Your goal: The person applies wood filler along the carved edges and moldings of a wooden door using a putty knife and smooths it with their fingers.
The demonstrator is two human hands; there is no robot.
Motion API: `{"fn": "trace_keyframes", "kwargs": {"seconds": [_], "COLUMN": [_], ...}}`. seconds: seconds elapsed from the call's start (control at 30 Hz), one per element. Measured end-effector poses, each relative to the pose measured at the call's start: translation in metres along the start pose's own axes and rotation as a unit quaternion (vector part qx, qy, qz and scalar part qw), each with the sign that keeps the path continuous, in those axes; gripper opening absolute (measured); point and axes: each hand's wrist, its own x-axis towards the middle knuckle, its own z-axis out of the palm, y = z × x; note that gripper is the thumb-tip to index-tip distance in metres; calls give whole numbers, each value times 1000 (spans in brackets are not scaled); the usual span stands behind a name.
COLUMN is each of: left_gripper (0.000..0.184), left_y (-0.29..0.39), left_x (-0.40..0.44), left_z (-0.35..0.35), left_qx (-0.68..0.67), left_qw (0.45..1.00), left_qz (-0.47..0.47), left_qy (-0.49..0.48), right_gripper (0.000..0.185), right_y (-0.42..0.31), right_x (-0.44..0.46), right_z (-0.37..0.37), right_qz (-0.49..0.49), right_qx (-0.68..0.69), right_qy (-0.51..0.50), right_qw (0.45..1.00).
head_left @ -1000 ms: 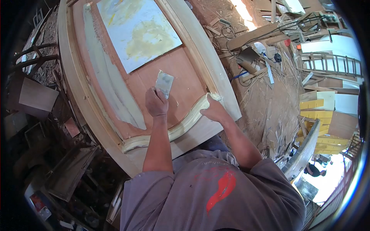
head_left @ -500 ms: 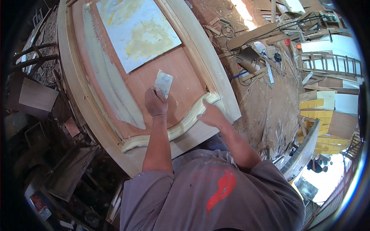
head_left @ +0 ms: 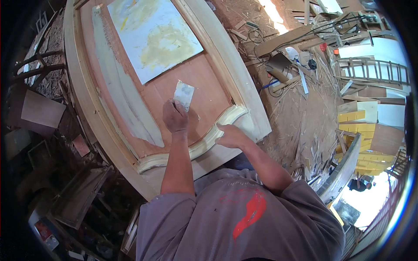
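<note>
In the head view, my left hand [head_left: 175, 115] is closed around the lower end of a flat rectangular scraper [head_left: 184, 95] smeared with pale grey filler. It hovers over the reddish wooden panel [head_left: 213, 93]. My right hand [head_left: 234, 137] holds nothing that I can see; its index finger stretches out onto the curved moulding [head_left: 203, 142]. This moulding is coated in cream filler and runs across the panel's near end. Beyond the scraper lies a white board [head_left: 162, 45] with yellowish smears. A long grey-green strip of filler [head_left: 126, 95] covers the panel's left part.
The panel's pale wooden frame [head_left: 250, 102] surrounds the work. On the floor to the right are wood scraps, a cable [head_left: 320, 27] and a plank [head_left: 285, 40]. Yellow pieces [head_left: 359, 135] are stacked farther right. Dark clutter and a brown board [head_left: 42, 108] stand at left.
My right hand has moved left and nearer to me along the curved moulding, away from its right end. My left hand and the scraper stay nearly in place.
</note>
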Motion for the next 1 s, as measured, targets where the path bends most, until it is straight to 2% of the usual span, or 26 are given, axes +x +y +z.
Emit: {"fn": "trace_keyframes", "kwargs": {"seconds": [0.07, 0.17, 0.23, 0.4, 0.6, 0.7, 0.83, 0.93, 1.0], "left_gripper": [21, 20, 20, 20, 20, 20, 20, 22, 22], "left_y": [-2, 0, 1, 0, 2, 3, 6, 3, 0], "left_x": [1, -2, -1, 0, -1, 0, 1, -1, -2], "left_z": [2, -1, 0, 0, -1, -2, -3, -2, -2], "left_qx": [0, 18, 19, 21, 19, 0, -22, 1, 17], "left_qw": [1000, 1000, 1000, 1000, 1000, 1000, 1000, 999, 1000], "left_qz": [4, 3, 10, 4, 0, -1, -3, -30, -12], "left_qy": [5, 4, 7, 4, 1, 4, 13, -15, -18], "right_gripper": [87, 91, 92, 95, 90, 87, 87, 91, 94], "right_y": [21, 11, 21, 21, -5, -11, -23, 1, 0], "right_x": [4, -5, 3, 16, 7, 0, -14, -11, -10], "right_z": [9, -27, -33, -31, -14, 13, 27, 36, 6], "right_qz": [-32, 65, 88, 86, 77, 20, 6, -58, 26], "right_qx": [-2, 79, 91, 23, -24, -35, -39, -12, 16], "right_qy": [19, 71, 102, 114, 57, 53, -38, 40, 76], "right_qw": [999, 992, 987, 990, 995, 998, 999, 997, 997]}}
